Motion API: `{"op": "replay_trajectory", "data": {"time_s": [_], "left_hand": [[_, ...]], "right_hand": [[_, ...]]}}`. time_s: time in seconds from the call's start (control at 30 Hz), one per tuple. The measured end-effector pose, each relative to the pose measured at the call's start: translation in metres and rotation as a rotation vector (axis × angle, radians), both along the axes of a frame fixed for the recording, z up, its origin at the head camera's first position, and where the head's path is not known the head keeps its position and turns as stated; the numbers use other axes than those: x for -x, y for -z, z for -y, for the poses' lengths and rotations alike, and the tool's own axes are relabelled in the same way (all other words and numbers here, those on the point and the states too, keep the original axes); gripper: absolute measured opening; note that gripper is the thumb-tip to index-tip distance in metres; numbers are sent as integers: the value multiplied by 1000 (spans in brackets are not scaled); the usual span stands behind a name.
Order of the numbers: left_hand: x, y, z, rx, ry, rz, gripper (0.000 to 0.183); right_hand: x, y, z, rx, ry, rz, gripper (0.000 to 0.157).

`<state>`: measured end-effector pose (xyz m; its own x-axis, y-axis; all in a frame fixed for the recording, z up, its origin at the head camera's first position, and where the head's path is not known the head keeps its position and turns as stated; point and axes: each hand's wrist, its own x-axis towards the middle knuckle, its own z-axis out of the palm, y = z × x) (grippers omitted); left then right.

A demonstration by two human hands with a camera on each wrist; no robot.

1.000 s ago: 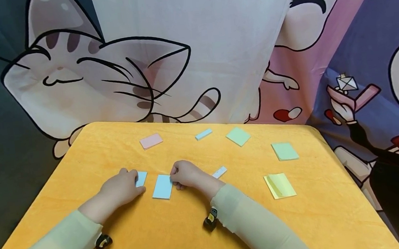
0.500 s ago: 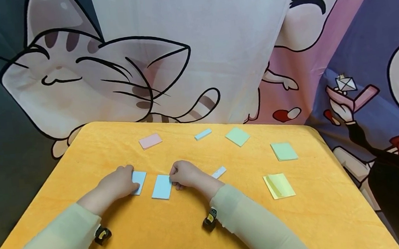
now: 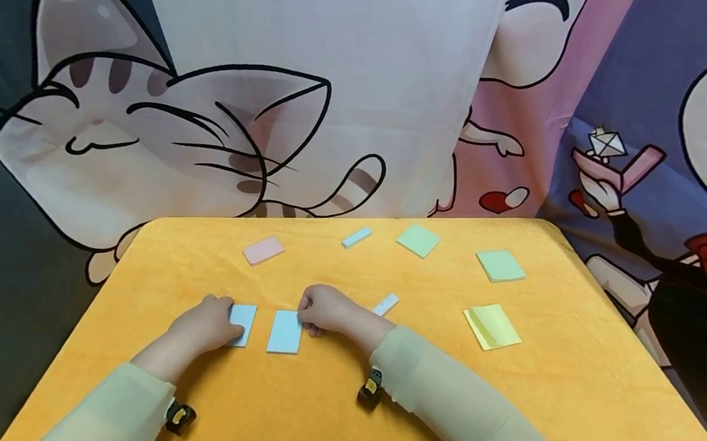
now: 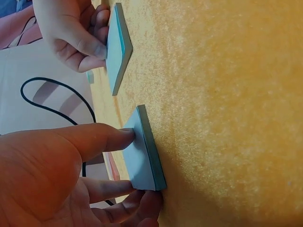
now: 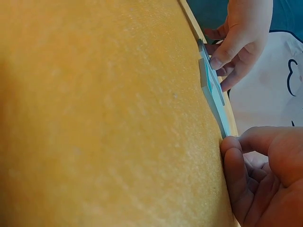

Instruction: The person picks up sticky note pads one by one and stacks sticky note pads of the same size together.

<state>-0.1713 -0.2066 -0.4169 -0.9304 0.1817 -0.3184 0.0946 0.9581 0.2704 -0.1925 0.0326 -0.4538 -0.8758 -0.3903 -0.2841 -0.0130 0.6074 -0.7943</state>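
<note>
Two light-blue sticky note pads lie side by side on the yellow cloth, a narrow gap between them. My left hand (image 3: 201, 325) holds the left blue sticky note pad (image 3: 245, 324); in the left wrist view its thumb lies on the top face and other fingers sit at the side edge. At the right blue sticky note pad (image 3: 284, 333), my right hand (image 3: 332, 307) pinches the right edge with thumb and forefinger. Its remaining fingers are curled under, as the right wrist view shows.
Along the back lie a pink pad (image 3: 263, 250), a small blue strip (image 3: 357, 237) and a green pad (image 3: 419, 240). Another green pad (image 3: 500, 265) and a yellow pad (image 3: 492, 326) are at the right. A pale strip (image 3: 385, 305) lies beyond the right wrist.
My left hand has shifted left over its pad, uncovering more of the blue face. The right hand has stayed in place, and the head view has turned slightly.
</note>
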Motion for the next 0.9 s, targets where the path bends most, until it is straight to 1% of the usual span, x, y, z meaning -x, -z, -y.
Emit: {"op": "replay_trajectory", "data": {"time_s": [0.23, 0.4, 0.53, 0.67, 0.77, 0.9], "left_hand": [[2, 0, 2, -39, -29, 11, 68], [2, -2, 2, -66, -43, 15, 68], [1, -4, 2, -69, -63, 23, 69], [1, -5, 3, -68, -63, 28, 69], [1, -4, 5, -72, -56, 22, 65], [3, -1, 8, -89, -51, 5, 54]], "right_hand": [[0, 1, 0, 3, 4, -7, 12], [1, 1, 0, 0, -5, -7, 12], [2, 1, -1, -8, -14, -16, 13], [2, 1, -1, -10, -16, -21, 13], [2, 0, 0, -10, -15, -17, 13], [2, 0, 0, -11, -9, -10, 13]]}}
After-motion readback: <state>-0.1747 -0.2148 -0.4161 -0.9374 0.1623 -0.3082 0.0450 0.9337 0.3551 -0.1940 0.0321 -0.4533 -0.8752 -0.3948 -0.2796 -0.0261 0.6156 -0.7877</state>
